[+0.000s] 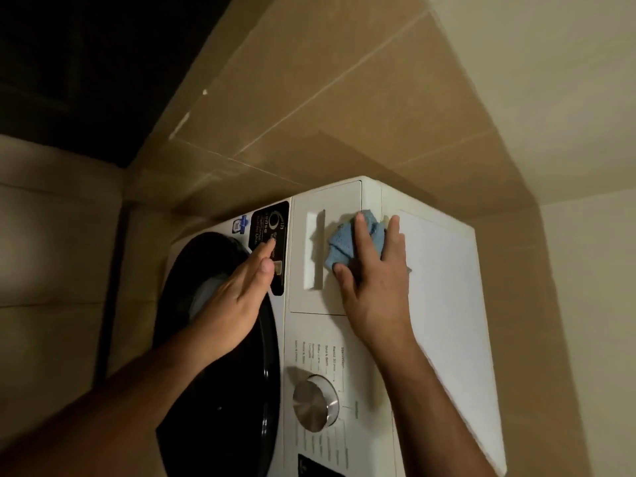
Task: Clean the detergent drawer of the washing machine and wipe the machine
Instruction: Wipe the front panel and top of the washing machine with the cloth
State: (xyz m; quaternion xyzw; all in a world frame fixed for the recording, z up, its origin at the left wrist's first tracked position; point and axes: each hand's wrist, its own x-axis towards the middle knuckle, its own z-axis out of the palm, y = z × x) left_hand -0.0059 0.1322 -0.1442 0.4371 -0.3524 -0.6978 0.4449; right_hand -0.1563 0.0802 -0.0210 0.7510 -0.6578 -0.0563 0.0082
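Observation:
A white front-loading washing machine [447, 287] fills the lower middle of the view. Its detergent drawer [309, 294] sits flush in the front panel, with a recessed handle [318, 249]. My right hand [375, 284] presses a crumpled blue cloth [344, 246] flat against the drawer front near the top corner, fingers straight over the cloth. My left hand [241, 294] lies flat, fingers straight, across the edge of the dark round door [213, 356] and a black sticker [272, 242].
A silver program dial [315, 404] with printed labels sits below the drawer. Beige tiled walls [344, 115] close in behind and to the right of the machine. A dark gap [113, 270] runs along the machine's left side.

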